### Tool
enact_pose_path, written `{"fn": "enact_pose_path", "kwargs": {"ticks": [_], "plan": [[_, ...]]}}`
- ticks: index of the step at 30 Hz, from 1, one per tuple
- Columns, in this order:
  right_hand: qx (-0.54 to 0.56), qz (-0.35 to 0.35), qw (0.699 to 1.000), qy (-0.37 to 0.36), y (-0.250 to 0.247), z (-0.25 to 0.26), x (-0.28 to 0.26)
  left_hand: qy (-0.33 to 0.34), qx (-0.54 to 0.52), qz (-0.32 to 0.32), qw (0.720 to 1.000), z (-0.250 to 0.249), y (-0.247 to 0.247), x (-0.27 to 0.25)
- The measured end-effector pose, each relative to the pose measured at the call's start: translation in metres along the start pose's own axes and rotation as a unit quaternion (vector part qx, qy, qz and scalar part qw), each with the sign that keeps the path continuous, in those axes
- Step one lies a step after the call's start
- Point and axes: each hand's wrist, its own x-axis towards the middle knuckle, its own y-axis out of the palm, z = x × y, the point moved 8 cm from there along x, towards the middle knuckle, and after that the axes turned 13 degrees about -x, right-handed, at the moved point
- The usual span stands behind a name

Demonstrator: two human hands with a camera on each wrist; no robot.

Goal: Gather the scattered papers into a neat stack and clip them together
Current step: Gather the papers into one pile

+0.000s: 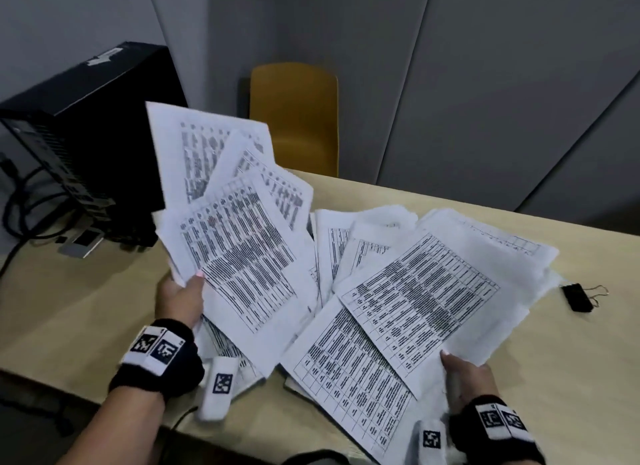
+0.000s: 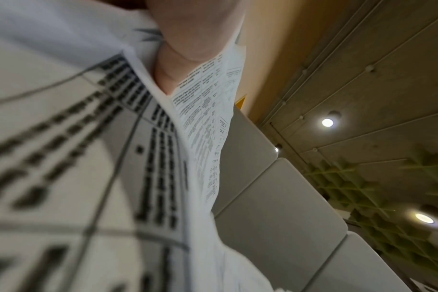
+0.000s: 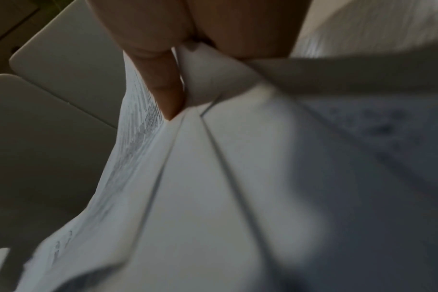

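Head view: both hands, left hand point(image 1: 181, 300) and right hand point(image 1: 465, 378), pinch fanned papers point(image 1: 398, 291) hiding the desk point(image 1: 69, 309); black clip point(image 1: 577, 297) at right, computer tower point(image 1: 86, 125) upper left.

Dim, even indoor light; soft shadows under the white printed paper sheets point(image 1: 408, 291). Round recessed ceiling lamps point(image 2: 327, 122) glaring in left wrist view. Close paper blurred, straight edges bowed outward.

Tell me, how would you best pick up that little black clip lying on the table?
Pinch the binder clip across its black body, coming from above. It lies flat on the table, apart from the papers, its thin wire handles pointing right, so they probably offer a poorer hold. The right hand is nearer but holds papers now.
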Motion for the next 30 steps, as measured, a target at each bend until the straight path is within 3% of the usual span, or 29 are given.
{"fn": "enact_pose_path", "kwargs": {"ticks": [6, 9, 13, 19, 22, 27, 30], "plan": [[-0.058, -0.016, 0.997, -0.038, -0.004, 0.011, -0.006, 0.065, -0.062, -0.081, 0.993, -0.057, -0.015, 0.011], [-0.097, -0.019, 0.994, -0.044, -0.002, 0.01, -0.005, 0.074, -0.107, -0.071, 0.989, -0.072, -0.005, 0.009], [-0.102, -0.014, 0.994, -0.034, -0.002, 0.01, -0.004, 0.051, -0.121, 0.052, 0.99, -0.062, 0.041, -0.017], [-0.135, 0.034, 0.99, -0.033, 0.005, 0.014, -0.005, -0.058, 0.034, 0.243, 0.968, 0.016, 0.1, -0.048], [-0.129, 0.054, 0.99, -0.005, 0.003, 0.019, -0.01, -0.11, 0.131, 0.295, 0.94, 0.042, 0.115, -0.056], [0.006, 0.138, 0.989, 0.059, 0.014, 0.0, -0.006, -0.111, 0.242, 0.322, 0.908, 0.05, 0.134, -0.064], [-0.053, 0.164, 0.985, 0.013, 0.017, 0.008, -0.009, -0.091, 0.271, 0.345, 0.894, 0.05, 0.153, -0.08]]}}
